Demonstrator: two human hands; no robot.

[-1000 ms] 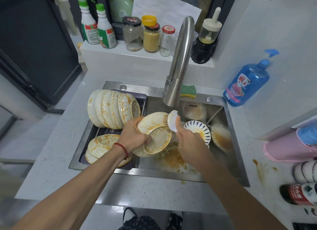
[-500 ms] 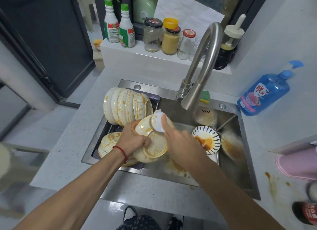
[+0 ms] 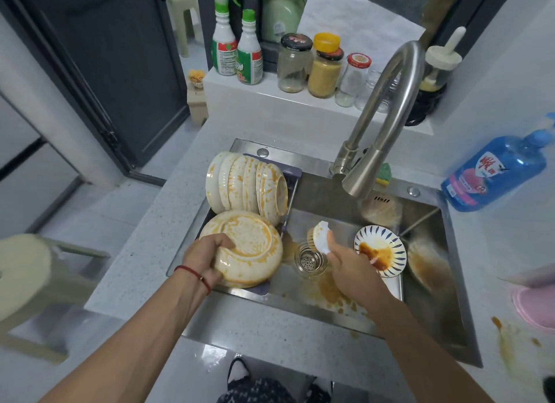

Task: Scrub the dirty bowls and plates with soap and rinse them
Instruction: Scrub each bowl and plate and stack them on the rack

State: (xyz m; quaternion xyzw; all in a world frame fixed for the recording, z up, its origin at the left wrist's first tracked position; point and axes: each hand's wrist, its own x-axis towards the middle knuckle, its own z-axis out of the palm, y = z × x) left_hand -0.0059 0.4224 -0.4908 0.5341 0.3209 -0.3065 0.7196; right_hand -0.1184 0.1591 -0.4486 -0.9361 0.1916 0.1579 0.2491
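**Both hands busy over the sink**

The left hand's (image 3: 207, 258) fingers (image 3: 222, 242) curl over the rim of a stained cream bowl (image 3: 249, 249), gripping it upside down at the lower left of the sink (image 3: 426, 318), its orange-smeared base turned up toward the camera. A red cord bracelet (image 3: 195, 275) circles that wrist. The right hand (image 3: 351, 267), just right of centre, holds a scrub brush (image 3: 319, 237) with a white back; its thumb presses on the white back and the remaining fingers are hidden behind the hand, so how they wrap cannot be told. The brush bristles face left, above the round metal drain strainer (image 3: 309, 263), apart from the bowl.

Just above the held bowl, a row of dirty cream plates (image 3: 243, 186) stands on edge in a dark rack (image 3: 292, 174) at the sink's left end. To the right of the brush, a blue-and-white patterned dish (image 3: 387, 243) with brown sauce rests tilted in the basin. Orange residue streaks the sink floor toward the lower centre.

The curved steel faucet (image 3: 381, 123) arches over the basin from the upper right. A blue soap bottle (image 3: 495, 174) leans at the far right on the pale surface (image 3: 144, 252), which carries orange splashes at the lower right. Jars and two spray bottles (image 3: 237, 51) line the ledge at the top centre.
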